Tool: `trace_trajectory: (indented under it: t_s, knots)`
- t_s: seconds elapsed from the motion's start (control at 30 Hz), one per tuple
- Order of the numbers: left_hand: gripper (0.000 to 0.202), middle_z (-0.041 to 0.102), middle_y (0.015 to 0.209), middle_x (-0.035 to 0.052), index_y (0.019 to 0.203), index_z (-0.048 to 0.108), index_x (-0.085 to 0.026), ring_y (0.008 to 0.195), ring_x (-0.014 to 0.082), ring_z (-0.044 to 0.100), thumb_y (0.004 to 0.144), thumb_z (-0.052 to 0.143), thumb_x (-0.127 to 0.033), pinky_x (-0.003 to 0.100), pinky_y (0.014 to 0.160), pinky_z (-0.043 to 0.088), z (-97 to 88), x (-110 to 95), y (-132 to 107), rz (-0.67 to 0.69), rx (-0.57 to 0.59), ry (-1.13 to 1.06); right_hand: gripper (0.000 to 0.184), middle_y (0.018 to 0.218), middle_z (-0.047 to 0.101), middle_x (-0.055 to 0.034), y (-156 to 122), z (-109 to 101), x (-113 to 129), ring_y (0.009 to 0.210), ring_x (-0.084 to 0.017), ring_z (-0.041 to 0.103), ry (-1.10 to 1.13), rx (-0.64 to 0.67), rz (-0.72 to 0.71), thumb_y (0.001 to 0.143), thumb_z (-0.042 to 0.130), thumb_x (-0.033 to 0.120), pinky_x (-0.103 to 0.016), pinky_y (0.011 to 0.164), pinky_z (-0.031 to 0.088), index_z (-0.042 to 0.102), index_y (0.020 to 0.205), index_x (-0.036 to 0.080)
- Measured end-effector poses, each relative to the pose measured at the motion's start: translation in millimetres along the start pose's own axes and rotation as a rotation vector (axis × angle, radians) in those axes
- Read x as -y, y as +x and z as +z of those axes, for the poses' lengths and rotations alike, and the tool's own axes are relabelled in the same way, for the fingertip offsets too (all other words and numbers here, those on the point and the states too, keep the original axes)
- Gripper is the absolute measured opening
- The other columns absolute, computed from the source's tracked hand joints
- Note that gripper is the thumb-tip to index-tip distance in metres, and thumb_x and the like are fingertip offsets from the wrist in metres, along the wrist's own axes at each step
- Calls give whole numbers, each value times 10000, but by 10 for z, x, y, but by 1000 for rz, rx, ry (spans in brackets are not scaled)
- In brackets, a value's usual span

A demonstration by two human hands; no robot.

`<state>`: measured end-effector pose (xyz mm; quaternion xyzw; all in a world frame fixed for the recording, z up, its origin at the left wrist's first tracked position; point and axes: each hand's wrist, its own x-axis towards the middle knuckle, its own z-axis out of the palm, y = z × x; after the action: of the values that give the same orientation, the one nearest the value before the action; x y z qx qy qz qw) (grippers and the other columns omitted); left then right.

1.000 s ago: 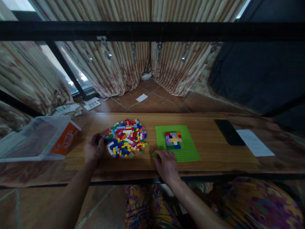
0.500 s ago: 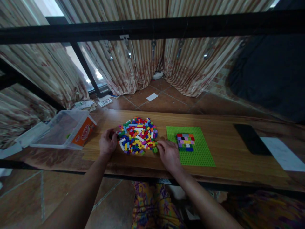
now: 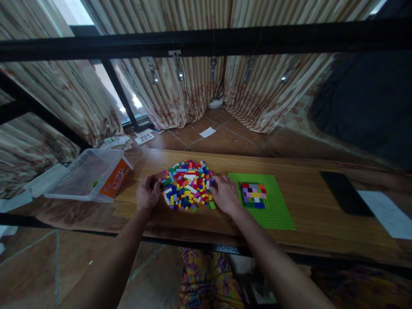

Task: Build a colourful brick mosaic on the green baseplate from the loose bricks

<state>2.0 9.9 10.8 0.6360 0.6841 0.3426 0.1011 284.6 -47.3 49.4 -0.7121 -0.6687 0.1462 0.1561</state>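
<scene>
A heap of small coloured toy bricks (image 3: pixel 189 189) lies on the wooden tabletop between my hands. My left hand (image 3: pixel 148 192) rests at the heap's left edge, fingers curled towards the thumb; what they hold, if anything, is hidden. At the opposite edge, my right hand (image 3: pixel 225 193) has its fingers bent down against the bricks, and its fingertips are too small and dark to show what is in them. Just right of that hand lies a green studded baseplate (image 3: pixel 280 214). A blocky multicoloured patch of joined bricks (image 3: pixel 254 195) is fixed on it.
A clear plastic box (image 3: pixel 80 171) with an orange label stands at the table's left end. Towards the right lie a dark flat tablet-like object (image 3: pixel 346 193) and a white sheet (image 3: pixel 386 212). A black bar (image 3: pixel 206 41) crosses in front of the curtains.
My right hand has moved up along the heap's right edge, from the green bricks near its lower corner. My left hand stays at the left edge. The view has shifted slightly.
</scene>
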Motion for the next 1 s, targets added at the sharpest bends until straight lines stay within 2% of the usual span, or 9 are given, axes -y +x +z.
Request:
trace_trajectory:
  t_s: [0.1, 0.27, 0.4, 0.53, 0.67, 0.87, 1.0]
  knots:
    - [364, 696, 981, 84, 1094, 630, -165, 925, 210, 646, 798, 500, -332, 324, 850, 506, -4, -10, 2, -10, -2, 14, 361, 1150, 609, -94, -13, 2, -78, 1107, -256, 503, -1, 9, 16, 877, 545, 255, -363, 944, 351, 591, 1233, 212]
    - [350, 692, 997, 77, 1080, 633, -177, 950, 217, 638, 794, 516, -344, 331, 858, 500, -29, -36, 10, -28, 19, 42, 313, 1113, 613, -73, 6, 29, -91, 1088, -237, 512, -1, 21, -41, 871, 557, 231, -357, 930, 351, 630, 1175, 257]
    - [360, 689, 990, 61, 1099, 628, -196, 948, 213, 634, 800, 509, -358, 327, 851, 498, -50, -46, 21, -31, 29, 57, 221, 1064, 626, -68, 25, 74, -78, 1055, -227, 529, 11, -18, -53, 874, 560, 225, -346, 912, 368, 661, 1070, 232]
    - [378, 686, 973, 69, 1097, 634, -197, 926, 227, 633, 806, 504, -400, 339, 826, 502, -58, -43, 34, -17, 34, 88, 201, 1015, 649, -59, 22, 115, -130, 1012, -196, 549, 83, -68, -104, 857, 565, 144, -299, 907, 389, 663, 1020, 209]
    - [394, 687, 974, 75, 1106, 632, -198, 915, 239, 631, 815, 491, -424, 349, 802, 506, -60, -47, 40, -7, 36, 98, 170, 991, 663, -44, -7, 123, -162, 982, -189, 567, 131, -89, -128, 849, 577, 133, -282, 880, 415, 668, 963, 221]
    - [387, 684, 1012, 81, 1083, 636, -192, 962, 253, 624, 815, 494, -432, 367, 833, 503, -68, -82, 51, -28, 47, 129, 166, 1003, 684, -49, -138, 26, -89, 952, -179, 608, 263, -142, -143, 875, 542, 137, -280, 866, 442, 674, 946, 208]
    - [376, 683, 985, 74, 1087, 631, -186, 947, 244, 625, 808, 498, -400, 366, 842, 506, -88, -120, 41, -13, 42, 118, 171, 948, 703, -31, -359, -112, -52, 880, -155, 633, 484, -214, -137, 861, 547, 151, -270, 822, 473, 686, 938, 214]
